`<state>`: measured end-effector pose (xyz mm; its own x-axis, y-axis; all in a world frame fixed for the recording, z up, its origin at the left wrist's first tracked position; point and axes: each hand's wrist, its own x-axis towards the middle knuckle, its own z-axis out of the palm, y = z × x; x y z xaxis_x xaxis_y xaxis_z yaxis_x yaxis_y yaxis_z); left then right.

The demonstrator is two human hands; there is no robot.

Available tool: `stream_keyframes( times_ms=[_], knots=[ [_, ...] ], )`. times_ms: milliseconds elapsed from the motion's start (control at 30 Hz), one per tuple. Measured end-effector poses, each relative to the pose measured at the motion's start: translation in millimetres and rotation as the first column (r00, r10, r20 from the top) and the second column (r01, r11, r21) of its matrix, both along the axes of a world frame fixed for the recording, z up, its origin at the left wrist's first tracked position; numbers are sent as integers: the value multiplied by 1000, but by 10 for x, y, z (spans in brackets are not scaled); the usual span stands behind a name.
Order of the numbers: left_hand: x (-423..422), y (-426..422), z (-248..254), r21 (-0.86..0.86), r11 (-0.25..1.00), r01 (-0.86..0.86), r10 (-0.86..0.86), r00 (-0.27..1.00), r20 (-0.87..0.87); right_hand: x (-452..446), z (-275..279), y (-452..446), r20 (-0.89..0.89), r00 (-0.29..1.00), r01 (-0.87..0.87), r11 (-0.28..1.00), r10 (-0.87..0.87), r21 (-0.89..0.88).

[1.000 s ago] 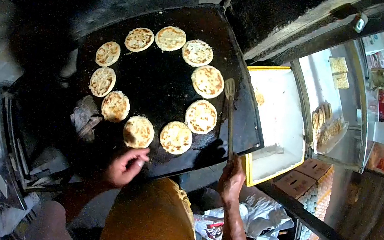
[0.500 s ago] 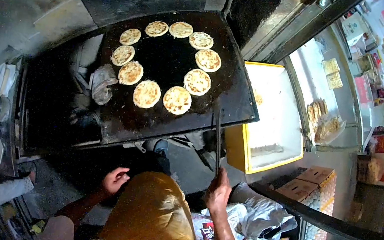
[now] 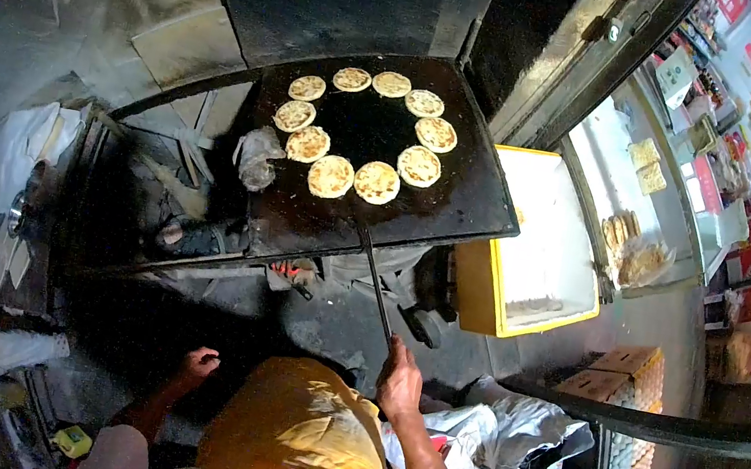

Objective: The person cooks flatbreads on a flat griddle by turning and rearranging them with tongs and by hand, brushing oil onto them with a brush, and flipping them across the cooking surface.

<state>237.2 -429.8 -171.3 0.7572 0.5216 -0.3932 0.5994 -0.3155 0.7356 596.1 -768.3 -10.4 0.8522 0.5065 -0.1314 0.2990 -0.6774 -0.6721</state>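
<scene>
Several round flatbreads [image 3: 376, 183] lie in a ring on a dark flat griddle [image 3: 459, 209], browned in patches on top. My right hand [image 3: 400, 383] is closed around the near end of a long dark metal rod [image 3: 378, 280]. The rod's far end reaches over the griddle's front edge, just below the flatbread nearest me; whether they touch I cannot tell. My left hand [image 3: 200, 361] hangs in front of the griddle, fingers curled in, with nothing visible in it. A greyish crumpled cloth-like lump [image 3: 258, 158] sits at the griddle's left edge.
Right of the griddle stands a yellow box [image 3: 476, 286] with a white inside. White bags [image 3: 521, 433] and cardboard boxes [image 3: 606, 371] are beside my right arm. At far left another person's arm [image 3: 4, 348] is near a worktable. Breads [image 3: 632, 243] lie behind the right-hand counter.
My right hand and the rod have shifted left, and the rod's far end now points at the nearest flatbreads. My left hand is a little lower. The whole view has tilted.
</scene>
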Motion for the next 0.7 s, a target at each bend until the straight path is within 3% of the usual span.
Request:
stream_keyframes(
  times_ms=[67,167,200,233,267,300,367,433,500,600,700],
  knots=[
    [-150,154,-78,24,998,50,-50,999,-11,-95,40,139,7,1000,0,1000,0,28],
    [-123,288,342,-25,989,147,-148,987,-61,-108,-11,492,104,994,-42,993,30,113],
    [-110,331,428,-89,988,126,-132,989,-69,-55,111,664,27,999,-26,1000,25,10],
    [-143,425,448,-156,982,103,-116,990,-78,44,200,865,136,989,-60,998,54,37],
    [-220,555,369,-164,981,103,-118,990,-80,149,336,1109,118,992,-31,998,36,-49],
    [-295,712,236,-251,967,36,-83,981,-178,319,80,1275,250,967,-65,996,48,62],
    [-462,1017,19,-368,925,-91,-37,944,-329,600,225,1785,250,968,37,996,-17,-75],
    [-569,1309,-54,-400,909,-118,-22,944,-329,869,266,2214,266,964,59,984,-12,-169],
    [-666,1559,-130,-409,903,-128,-11,947,-321,1056,289,2521,169,986,49,953,2,-298],
    [-813,1908,-229,-411,900,-148,6,944,-329,940,414,2745,203,976,-5,935,82,-354],
    [-917,2186,-273,-406,900,-156,11,941,-338,752,-3,2499,288,955,1,970,72,-244]
  ],
)
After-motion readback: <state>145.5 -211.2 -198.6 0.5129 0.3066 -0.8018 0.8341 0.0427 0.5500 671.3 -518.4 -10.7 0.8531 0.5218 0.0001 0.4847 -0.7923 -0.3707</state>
